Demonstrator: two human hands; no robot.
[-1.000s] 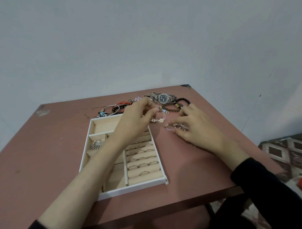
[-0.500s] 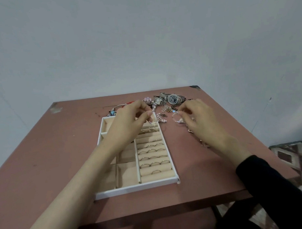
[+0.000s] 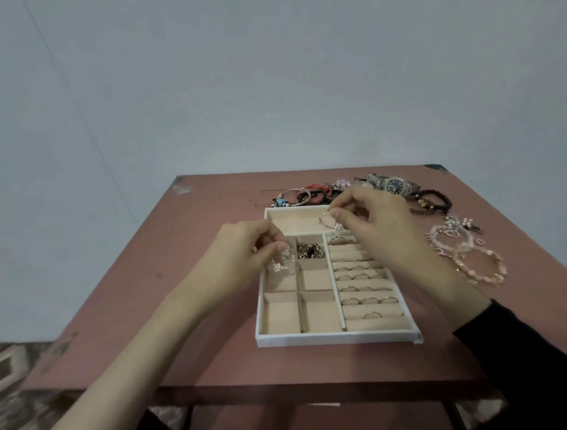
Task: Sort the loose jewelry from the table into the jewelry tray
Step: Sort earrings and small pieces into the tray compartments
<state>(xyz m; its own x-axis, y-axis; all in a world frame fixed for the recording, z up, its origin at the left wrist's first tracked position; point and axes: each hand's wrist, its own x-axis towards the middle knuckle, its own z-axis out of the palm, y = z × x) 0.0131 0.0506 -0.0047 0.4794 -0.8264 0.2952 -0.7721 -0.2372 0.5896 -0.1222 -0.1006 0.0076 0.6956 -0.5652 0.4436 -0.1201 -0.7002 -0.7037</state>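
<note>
A white jewelry tray with beige compartments sits mid-table, with several rings in its right-hand slots and a heap of small gold pieces in one upper cell. My left hand pinches a small pearl-and-silver earring over the tray's left cell. My right hand pinches a thin hoop earring with pearls above the tray's long top compartment. Loose pink bead bracelets lie on the table to the right.
Behind the tray lie a silver bangle and red and black cords, a steel watch and dark braided bracelets. The reddish table ends near the front at its edge. A pale wall stands behind.
Both hands moved from the loose pile at the right back over the tray, each now carrying an earring. The view shifted, so the tray appears further right.
</note>
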